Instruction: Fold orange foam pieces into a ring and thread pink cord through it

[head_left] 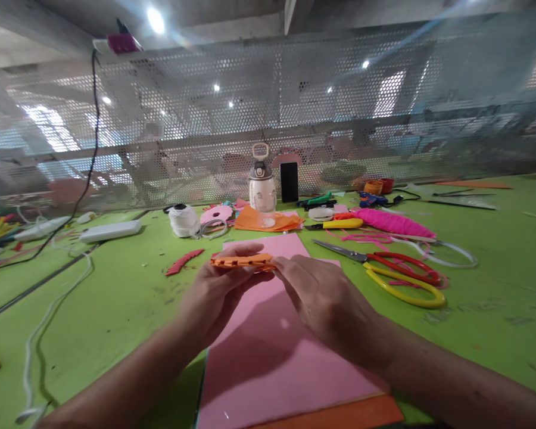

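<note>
Both hands hold one orange foam piece with cut notches, raised a little above a pink foam sheet on the green table. My left hand grips the piece from below and the left, fingers curled round it. The fingers of my right hand pinch its right end. An orange sheet peeks out under the pink one at the near edge.
Scissors with red and yellow handles lie right of the pink sheet. Behind are a yellow utility knife, pink yarn, a bottle, a phone, white thread, orange scraps, a red scrap. Cables run at left. A perforated screen backs the table.
</note>
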Demonstrator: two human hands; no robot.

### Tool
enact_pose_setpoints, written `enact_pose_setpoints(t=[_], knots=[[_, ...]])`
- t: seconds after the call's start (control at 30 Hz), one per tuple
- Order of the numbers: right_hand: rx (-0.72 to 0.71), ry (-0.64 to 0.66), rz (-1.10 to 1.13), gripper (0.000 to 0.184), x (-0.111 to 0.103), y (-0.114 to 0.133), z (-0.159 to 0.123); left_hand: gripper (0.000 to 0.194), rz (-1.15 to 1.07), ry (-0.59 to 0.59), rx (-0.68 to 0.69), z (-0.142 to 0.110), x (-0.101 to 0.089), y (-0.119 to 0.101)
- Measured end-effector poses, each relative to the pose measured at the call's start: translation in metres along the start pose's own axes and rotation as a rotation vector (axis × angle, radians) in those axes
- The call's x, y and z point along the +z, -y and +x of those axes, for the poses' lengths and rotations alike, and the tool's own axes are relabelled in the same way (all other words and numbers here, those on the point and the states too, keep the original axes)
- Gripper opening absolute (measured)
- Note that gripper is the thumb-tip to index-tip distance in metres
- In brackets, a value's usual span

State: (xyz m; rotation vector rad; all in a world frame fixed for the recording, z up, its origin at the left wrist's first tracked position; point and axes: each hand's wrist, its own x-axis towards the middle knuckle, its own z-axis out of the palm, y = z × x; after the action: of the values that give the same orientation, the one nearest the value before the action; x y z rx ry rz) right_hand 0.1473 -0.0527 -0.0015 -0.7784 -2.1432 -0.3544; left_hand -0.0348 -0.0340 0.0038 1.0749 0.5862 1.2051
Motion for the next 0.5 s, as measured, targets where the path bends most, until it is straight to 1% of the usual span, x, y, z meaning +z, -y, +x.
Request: enact_pose_setpoints(t=[0.07, 0.2, 0.27, 0.4, 0.5], knots=[[0.033, 0.050, 0.031, 0.013, -0.001, -0.001, -0.001, 0.021, 0.016, -0.015, -0.010, 0.000, 0.001, -0.001], [0.097, 0.138, 0.098, 0.014, -0.004, -0.002, -0.001, 0.021, 0.027, -0.034, -0.041, 0.001, 0.003, -0.002], [0.089, 0.151, 0.087, 0.015, -0.006, -0.002, 0.000, 0.021, 0.025, -0.032, -0.048, 0.001, 0.002, -0.002], [0.026, 0.168, 0.008, 0.018, -0.010, -0.002, 0.003, 0.020, 0.012, -0.019, -0.052, 0.002, 0.000, 0.000], [0.013, 0.186, 0.021, 0.019, -0.012, -0.002, 0.004, 0.021, -0.001, 0.006, -0.067, 0.002, -0.002, 0.000]])
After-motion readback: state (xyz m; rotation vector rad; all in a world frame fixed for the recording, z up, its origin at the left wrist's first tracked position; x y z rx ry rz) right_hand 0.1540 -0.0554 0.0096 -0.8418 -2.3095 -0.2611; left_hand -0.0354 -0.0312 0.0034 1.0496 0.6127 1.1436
